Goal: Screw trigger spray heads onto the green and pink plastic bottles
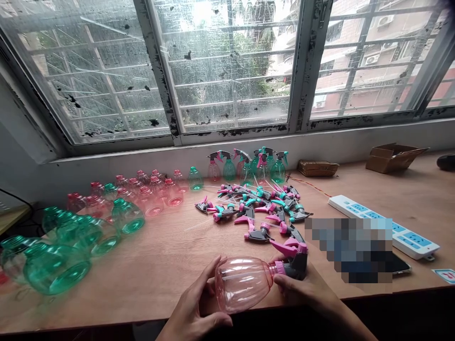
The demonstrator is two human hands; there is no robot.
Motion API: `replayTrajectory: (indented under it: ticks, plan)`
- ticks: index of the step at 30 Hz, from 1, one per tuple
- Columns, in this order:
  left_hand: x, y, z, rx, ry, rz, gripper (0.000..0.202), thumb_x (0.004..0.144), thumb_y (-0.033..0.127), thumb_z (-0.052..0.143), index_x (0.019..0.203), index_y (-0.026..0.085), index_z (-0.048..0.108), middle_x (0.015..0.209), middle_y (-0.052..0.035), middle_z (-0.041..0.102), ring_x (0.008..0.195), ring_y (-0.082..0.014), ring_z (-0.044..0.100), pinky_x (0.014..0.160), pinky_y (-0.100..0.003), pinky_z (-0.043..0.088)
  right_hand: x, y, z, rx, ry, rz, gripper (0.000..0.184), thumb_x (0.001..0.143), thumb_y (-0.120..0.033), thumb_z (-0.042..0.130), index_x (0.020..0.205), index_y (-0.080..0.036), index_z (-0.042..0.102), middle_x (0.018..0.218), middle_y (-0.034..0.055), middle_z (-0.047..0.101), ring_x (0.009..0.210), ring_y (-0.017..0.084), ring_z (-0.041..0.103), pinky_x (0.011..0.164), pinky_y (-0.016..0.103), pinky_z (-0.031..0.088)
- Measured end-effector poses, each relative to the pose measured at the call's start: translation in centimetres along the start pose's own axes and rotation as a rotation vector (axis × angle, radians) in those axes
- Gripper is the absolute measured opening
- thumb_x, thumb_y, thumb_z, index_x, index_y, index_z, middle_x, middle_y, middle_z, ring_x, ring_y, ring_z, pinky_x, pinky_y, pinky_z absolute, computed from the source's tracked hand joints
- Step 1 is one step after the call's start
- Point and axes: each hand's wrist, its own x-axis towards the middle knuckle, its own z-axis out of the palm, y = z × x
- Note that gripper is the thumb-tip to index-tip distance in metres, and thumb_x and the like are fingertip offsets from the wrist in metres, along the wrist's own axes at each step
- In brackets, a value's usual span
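A pink transparent bottle [241, 282] lies on its side at the near edge of the wooden table [159, 255]. My left hand [194, 308] cups its base, fingers wrapped round it. My right hand [302, 286] grips the grey and pink spray trigger head [295, 258] at the bottle's neck. Just beyond lies a pile of loose trigger heads [259, 208] in pink, teal and grey.
Empty green bottles [71, 241] and pink bottles [149, 192] lie at the left. Several assembled spray bottles [249, 166] stand by the window sill. A white power strip [384, 225], a phone [398, 263], a cardboard box [393, 156] and a flat packet [317, 167] are at the right.
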Motion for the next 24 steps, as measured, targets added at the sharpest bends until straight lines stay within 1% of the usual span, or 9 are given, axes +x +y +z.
replayTrajectory:
  ticks: [4,8,9,11,13,15,17,19,24]
  plan:
    - [0.03,0.20,0.10,0.009,-0.008,0.011,0.092,0.072,0.023,0.089,0.150,0.036,0.043,0.154,-0.0018,0.053,0.139,-0.0313,0.051,0.116,-0.036,0.043,0.05,0.06,-0.02,0.002,-0.003,0.003,0.045,0.068,-0.051,0.088,0.094,-0.019,0.070,0.069,0.0008,0.072,0.061,0.020,0.066,0.061,0.034,0.056]
    - [0.11,-0.03,-0.18,0.059,-0.011,-0.007,0.100,0.066,0.024,0.094,0.151,0.038,0.042,0.151,-0.0014,0.056,0.138,-0.0329,0.051,0.116,-0.037,0.043,0.09,0.23,-0.04,0.005,0.004,0.014,0.046,0.067,-0.051,0.089,0.094,-0.019,0.071,0.070,0.0012,0.072,0.061,0.021,0.066,0.062,0.034,0.056]
    - [0.10,-0.18,-0.29,0.060,-0.016,-0.003,0.100,0.066,0.027,0.094,0.151,0.038,0.041,0.152,-0.0021,0.055,0.138,-0.0338,0.051,0.116,-0.039,0.043,0.09,0.24,-0.04,0.008,0.003,0.012,0.046,0.067,-0.051,0.089,0.094,-0.019,0.071,0.070,0.0012,0.072,0.061,0.021,0.067,0.062,0.034,0.056]
    - [0.08,-0.49,-0.49,0.045,-0.026,0.033,0.092,0.072,0.041,0.089,0.151,0.036,0.042,0.154,-0.0040,0.052,0.138,-0.0354,0.050,0.117,-0.042,0.041,0.06,0.24,-0.04,0.011,0.002,0.013,0.045,0.067,-0.051,0.089,0.094,-0.019,0.071,0.069,0.0012,0.072,0.061,0.021,0.067,0.062,0.033,0.056]
    - [0.03,-0.68,-0.61,0.017,-0.037,0.067,0.081,0.081,0.054,0.078,0.151,0.034,0.043,0.157,-0.0052,0.048,0.140,-0.0359,0.048,0.118,-0.044,0.040,0.03,0.22,-0.03,0.013,0.008,0.023,0.045,0.067,-0.051,0.089,0.093,-0.019,0.072,0.069,0.0010,0.072,0.061,0.021,0.066,0.061,0.033,0.056]
    - [-0.02,-0.68,-0.61,-0.009,-0.051,0.071,0.076,0.086,0.060,0.069,0.151,0.033,0.043,0.158,-0.0056,0.047,0.142,-0.0356,0.045,0.117,-0.044,0.040,0.01,0.21,-0.02,0.012,0.013,0.030,0.045,0.066,-0.050,0.089,0.093,-0.018,0.072,0.067,0.0005,0.071,0.061,0.020,0.066,0.061,0.032,0.055]
    - [-0.08,-0.58,-0.55,-0.034,-0.056,0.050,0.074,0.087,0.059,0.068,0.152,0.033,0.043,0.159,-0.0052,0.046,0.143,-0.0351,0.044,0.117,-0.043,0.041,0.01,0.23,-0.02,0.006,0.012,0.024,0.045,0.067,-0.050,0.089,0.093,-0.018,0.071,0.065,-0.0004,0.071,0.060,0.020,0.065,0.060,0.031,0.054]
    - [-0.12,-0.50,-0.45,-0.061,-0.050,0.030,0.078,0.084,0.056,0.074,0.152,0.033,0.042,0.159,-0.0051,0.045,0.143,-0.0352,0.045,0.115,-0.042,0.043,0.01,0.25,-0.02,0.006,0.008,0.015,0.044,0.068,-0.050,0.088,0.094,-0.019,0.071,0.064,-0.0005,0.071,0.060,0.020,0.065,0.060,0.031,0.054]
    - [-0.06,-0.32,-0.24,-0.034,-0.022,0.000,0.091,0.073,0.036,0.090,0.151,0.037,0.042,0.158,-0.0030,0.048,0.140,-0.0332,0.049,0.115,-0.039,0.043,0.00,0.29,0.03,0.038,0.020,0.040,0.048,0.065,-0.051,0.090,0.095,-0.019,0.070,0.066,-0.0006,0.072,0.060,0.019,0.066,0.061,0.032,0.054]
